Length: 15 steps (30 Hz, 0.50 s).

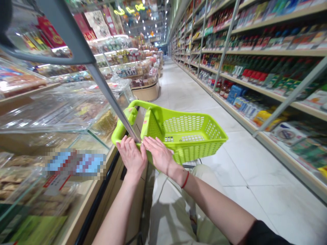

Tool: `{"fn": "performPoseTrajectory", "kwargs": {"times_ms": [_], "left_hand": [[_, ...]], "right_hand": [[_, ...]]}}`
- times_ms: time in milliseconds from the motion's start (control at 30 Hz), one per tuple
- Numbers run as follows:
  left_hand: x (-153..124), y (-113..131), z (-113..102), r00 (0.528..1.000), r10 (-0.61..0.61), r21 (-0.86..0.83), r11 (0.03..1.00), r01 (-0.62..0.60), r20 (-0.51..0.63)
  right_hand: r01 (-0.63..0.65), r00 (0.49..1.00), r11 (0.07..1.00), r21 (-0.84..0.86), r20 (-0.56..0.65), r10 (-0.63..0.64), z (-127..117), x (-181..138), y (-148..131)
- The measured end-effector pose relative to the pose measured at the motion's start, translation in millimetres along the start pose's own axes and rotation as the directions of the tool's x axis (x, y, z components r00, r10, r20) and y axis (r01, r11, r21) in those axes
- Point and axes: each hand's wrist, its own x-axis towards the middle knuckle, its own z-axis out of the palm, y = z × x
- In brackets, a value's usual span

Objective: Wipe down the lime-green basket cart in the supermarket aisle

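A bright green plastic shopping basket (191, 149) with slotted walls sits in front of my knees, with nothing seen inside it. My left hand (131, 154) is curled over its near rim, by the green loop at the left end. Close beside it, my right hand (158, 153) grips the same rim, its fingers bent over the edge and a red string on the wrist. A metal rod (112, 98) slants down to the rim between my hands. Its upper end carries a large grey plastic handle (68, 37), partly cut off by the frame. My fingertips are partly hidden.
Glass-sided display cases (102, 146) with packaged food stand close on my left. Tall shelves (278, 52) of bottles and boxes line the right side. A pale tiled aisle floor (176, 85) runs ahead between them, past a rounded display stand (146, 92).
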Motion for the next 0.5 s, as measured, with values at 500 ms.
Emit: {"fn": "performPoseTrajectory", "kwargs": {"times_ms": [500], "left_hand": [[1.4,-0.2,3.5,0.999,-0.041,-0.006,0.999,0.041,-0.022]], "right_hand": [[-0.086,0.994,0.996,0.004,-0.063,0.086,-1.1,-22.9,22.0]]}}
